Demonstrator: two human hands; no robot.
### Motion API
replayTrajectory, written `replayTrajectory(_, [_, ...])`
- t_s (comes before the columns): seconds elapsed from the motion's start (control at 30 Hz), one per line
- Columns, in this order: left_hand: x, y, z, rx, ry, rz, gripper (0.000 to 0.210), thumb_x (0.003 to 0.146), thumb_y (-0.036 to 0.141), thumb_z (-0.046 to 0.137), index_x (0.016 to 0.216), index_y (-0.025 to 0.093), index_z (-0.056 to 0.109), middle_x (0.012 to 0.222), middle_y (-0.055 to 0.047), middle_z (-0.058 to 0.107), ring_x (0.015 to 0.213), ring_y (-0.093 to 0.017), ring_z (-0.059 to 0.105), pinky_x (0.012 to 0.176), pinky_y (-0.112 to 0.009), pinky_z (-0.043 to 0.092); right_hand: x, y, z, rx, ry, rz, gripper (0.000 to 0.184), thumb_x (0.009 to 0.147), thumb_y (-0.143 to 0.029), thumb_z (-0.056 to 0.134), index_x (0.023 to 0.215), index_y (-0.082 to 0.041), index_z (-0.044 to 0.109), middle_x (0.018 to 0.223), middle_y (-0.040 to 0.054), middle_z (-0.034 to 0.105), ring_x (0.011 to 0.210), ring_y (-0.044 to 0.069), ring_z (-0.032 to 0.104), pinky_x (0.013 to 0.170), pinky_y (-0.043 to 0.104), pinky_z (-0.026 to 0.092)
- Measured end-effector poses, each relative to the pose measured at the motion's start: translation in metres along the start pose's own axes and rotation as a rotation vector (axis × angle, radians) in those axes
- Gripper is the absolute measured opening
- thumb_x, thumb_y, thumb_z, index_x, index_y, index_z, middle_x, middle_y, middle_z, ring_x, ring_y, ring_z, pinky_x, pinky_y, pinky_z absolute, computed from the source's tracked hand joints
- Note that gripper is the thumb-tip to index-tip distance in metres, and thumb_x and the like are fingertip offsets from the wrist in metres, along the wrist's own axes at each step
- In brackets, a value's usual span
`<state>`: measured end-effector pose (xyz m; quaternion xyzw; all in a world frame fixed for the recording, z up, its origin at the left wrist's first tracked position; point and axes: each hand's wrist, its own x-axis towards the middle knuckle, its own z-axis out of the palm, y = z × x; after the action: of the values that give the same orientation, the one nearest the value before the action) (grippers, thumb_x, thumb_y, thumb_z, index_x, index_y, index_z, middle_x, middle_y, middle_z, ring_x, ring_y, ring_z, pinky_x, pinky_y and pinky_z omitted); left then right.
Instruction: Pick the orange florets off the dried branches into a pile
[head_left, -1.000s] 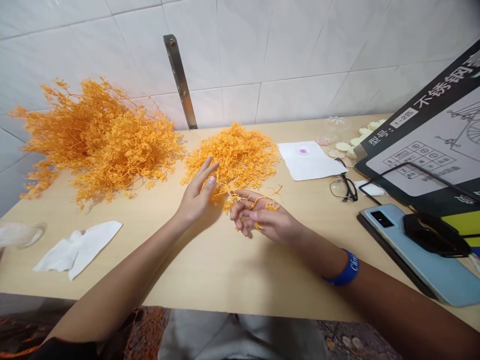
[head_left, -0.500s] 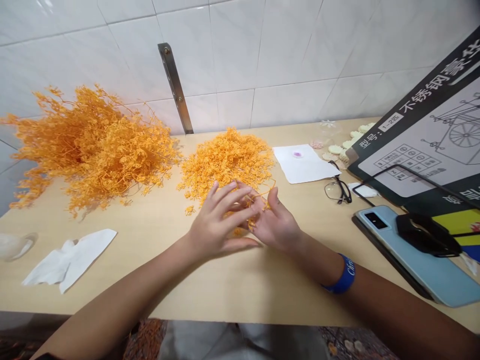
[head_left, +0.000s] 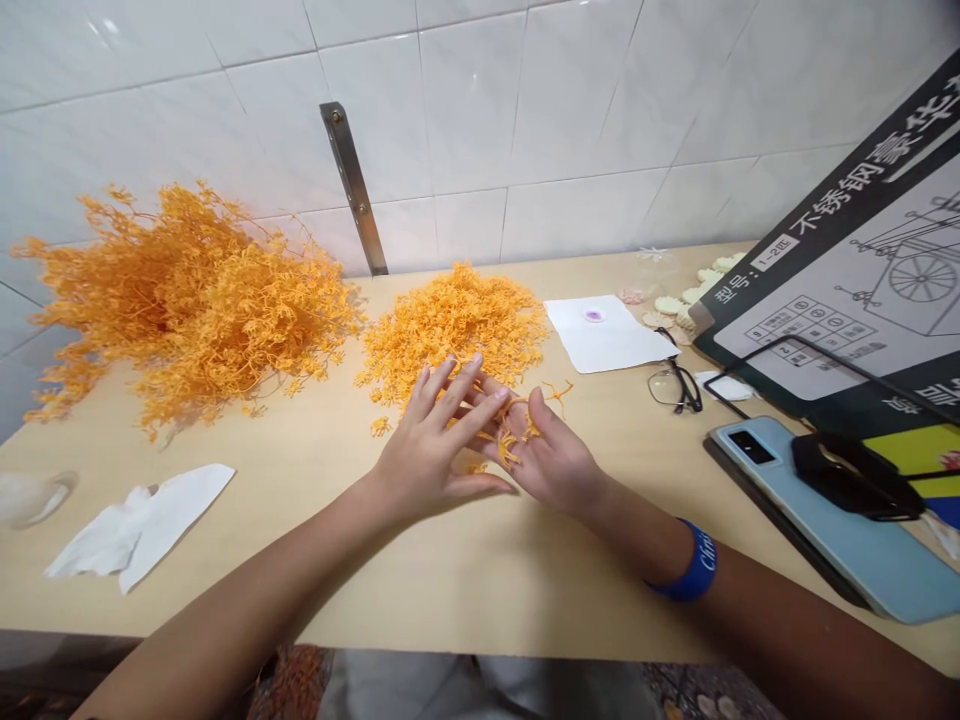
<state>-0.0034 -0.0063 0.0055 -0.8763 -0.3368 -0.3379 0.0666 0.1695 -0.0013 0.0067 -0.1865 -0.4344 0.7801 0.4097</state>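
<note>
Over the table's middle, my left hand has its fingers stretched apart, its back toward me. The fingertips overlap my right hand, which is turned palm up. On the right palm lies an orange artificial-flower sprig, with a thin stem sticking out past the thumb. The right fingers are partly hidden behind the left ones. Just beyond both hands sits a heap of loose orange sprigs. A larger bunch of the same orange sprigs leans against the wall at the left.
Crumpled tissue and a clear container lie at left. To the right are white paper with a purple spot, glasses, a light-blue phone under a black object, and a printed box. A metal bracket stands at the wall.
The hands stay nearly in place. The right palm shows more of the orange sprig, and its stem reaches further right past the thumb. The view has shifted slightly.
</note>
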Motion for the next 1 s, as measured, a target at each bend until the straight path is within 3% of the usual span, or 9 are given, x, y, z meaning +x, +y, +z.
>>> replayTrajectory(0.17, [-0.001, 0.002, 0.005, 0.037, 0.12, 0.041, 0.046, 0.098, 0.04, 0.047, 0.144, 0.033, 0.046, 0.164, -0.007, 0.013, 0.151, -0.034, 0.011, 0.119, -0.06, 0.014, -0.002, -0.002, 0.005, -0.082, -0.097, 0.12, 0.064, 0.094, -0.062, 0.024, 0.145, -0.028, 0.043, 0.144, 0.0085, 0.052, 0.13, 0.024, 0.051, 0.094, 0.039, 0.049])
replayTrajectory(0.3, [0.002, 0.001, -0.008, -0.094, 0.267, 0.076, 0.042, 0.102, 0.037, 0.033, 0.138, 0.033, 0.053, 0.158, -0.004, 0.033, 0.148, -0.027, 0.024, 0.121, -0.052, 0.016, -0.004, 0.002, -0.004, -0.269, -0.094, -0.071, 0.059, 0.094, -0.058, 0.036, 0.141, -0.025, 0.048, 0.122, 0.0101, 0.064, 0.115, 0.023, 0.059, 0.096, 0.039, 0.047])
replayTrajectory(0.43, [0.006, 0.005, -0.019, -0.359, 0.336, -0.139, 0.034, 0.101, 0.025, 0.04, 0.128, 0.027, 0.062, 0.135, -0.005, 0.061, 0.138, -0.023, 0.041, 0.117, -0.047, 0.03, -0.008, 0.001, -0.005, -0.658, -0.035, -0.271, 0.05, 0.094, -0.046, 0.051, 0.135, -0.017, 0.053, 0.084, 0.0059, 0.065, 0.078, 0.017, 0.06, 0.078, 0.034, 0.051])
replayTrajectory(0.6, [0.008, 0.016, -0.015, -0.832, 0.358, -0.5, 0.03, 0.101, 0.031, 0.045, 0.096, 0.021, 0.072, 0.101, -0.006, 0.073, 0.111, -0.021, 0.064, 0.107, -0.04, 0.044, -0.009, -0.004, 0.003, -0.929, 0.046, -0.387, 0.032, 0.096, -0.035, 0.047, 0.112, -0.015, 0.066, 0.074, 0.0046, 0.062, 0.073, 0.016, 0.058, 0.073, 0.031, 0.05])
replayTrajectory(0.7, [0.011, 0.014, -0.013, -1.114, 0.38, -0.749, 0.028, 0.096, 0.039, 0.054, 0.085, 0.017, 0.069, 0.087, -0.004, 0.07, 0.074, -0.015, 0.068, 0.084, -0.033, 0.056, -0.01, -0.005, 0.005, -0.921, 0.023, -0.387, 0.03, 0.097, -0.032, 0.043, 0.106, -0.016, 0.067, 0.08, 0.0056, 0.067, 0.069, 0.014, 0.058, 0.069, 0.028, 0.049])
replayTrajectory(0.77, [0.014, 0.003, -0.014, -1.237, 0.512, -0.923, 0.026, 0.093, 0.034, 0.057, 0.076, 0.017, 0.063, 0.074, 0.003, 0.063, 0.045, -0.004, 0.051, 0.079, -0.03, 0.058, -0.011, -0.005, 0.005, -0.896, -0.017, -0.421, 0.031, 0.098, -0.031, 0.042, 0.101, -0.016, 0.069, 0.083, 0.0064, 0.069, 0.07, 0.014, 0.059, 0.071, 0.028, 0.049])
replayTrajectory(0.83, [0.016, -0.012, -0.015, -1.237, 0.69, -1.01, 0.026, 0.093, 0.029, 0.055, 0.07, 0.016, 0.056, 0.066, 0.008, 0.057, 0.034, 0.002, 0.032, 0.081, -0.029, 0.058, -0.012, -0.003, 0.005, -0.87, -0.069, -0.422, 0.032, 0.098, -0.031, 0.042, 0.098, -0.016, 0.07, 0.077, 0.0056, 0.066, 0.069, 0.014, 0.058, 0.071, 0.028, 0.049])
replayTrajectory(0.9, [0.015, -0.027, -0.012, -1.105, 0.734, -0.986, 0.023, 0.092, 0.032, 0.056, 0.075, 0.016, 0.058, 0.074, 0.006, 0.062, 0.038, 0.001, 0.039, 0.082, -0.029, 0.059, -0.012, 0.001, 0.003, -0.771, -0.121, -0.332, 0.031, 0.098, -0.032, 0.044, 0.106, -0.016, 0.069, 0.067, 0.0017, 0.058, 0.062, 0.012, 0.053, 0.063, 0.026, 0.046])
replayTrajectory(1.0, [0.01, -0.038, -0.004, -0.907, 0.52, -0.912, 0.034, 0.086, 0.039, 0.067, 0.114, 0.021, 0.063, 0.107, -0.006, 0.07, 0.073, -0.01, 0.067, 0.085, -0.033, 0.058, -0.008, 0.005, -0.002, -0.516, -0.152, -0.146, 0.036, 0.095, -0.033, 0.051, 0.126, -0.018, 0.06, 0.069, -0.0021, 0.051, 0.06, 0.01, 0.049, 0.054, 0.022, 0.041])
